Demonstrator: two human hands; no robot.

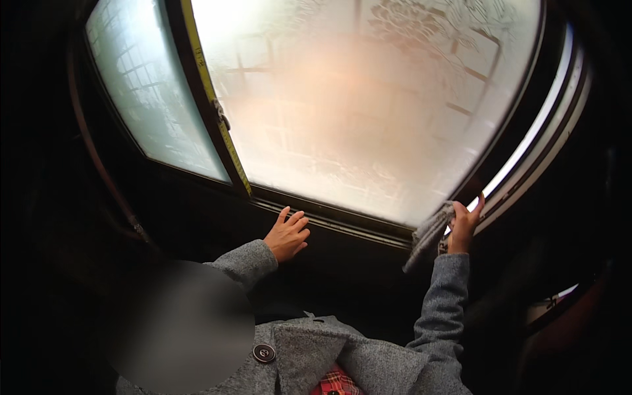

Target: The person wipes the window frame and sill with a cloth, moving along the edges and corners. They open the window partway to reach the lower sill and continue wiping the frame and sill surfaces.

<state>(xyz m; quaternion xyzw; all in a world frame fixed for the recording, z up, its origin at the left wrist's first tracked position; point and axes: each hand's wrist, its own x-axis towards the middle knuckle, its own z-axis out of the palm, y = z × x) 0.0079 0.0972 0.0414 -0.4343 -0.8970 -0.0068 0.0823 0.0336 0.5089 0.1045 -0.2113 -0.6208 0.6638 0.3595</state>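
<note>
At two panes (342, 131), our left hand (287, 235) spreads empty by the near frame (342, 218), our right hand (465, 227) curled around one cloth (431, 234).

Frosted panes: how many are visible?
2: the narrower pane at left, and the larger patterned pane right of the latch. Dark areas could hide more.

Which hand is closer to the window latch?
Left. Your left hand is below and slightly right of the latch; your right hand is much farther right, holding a grey cloth.
</note>
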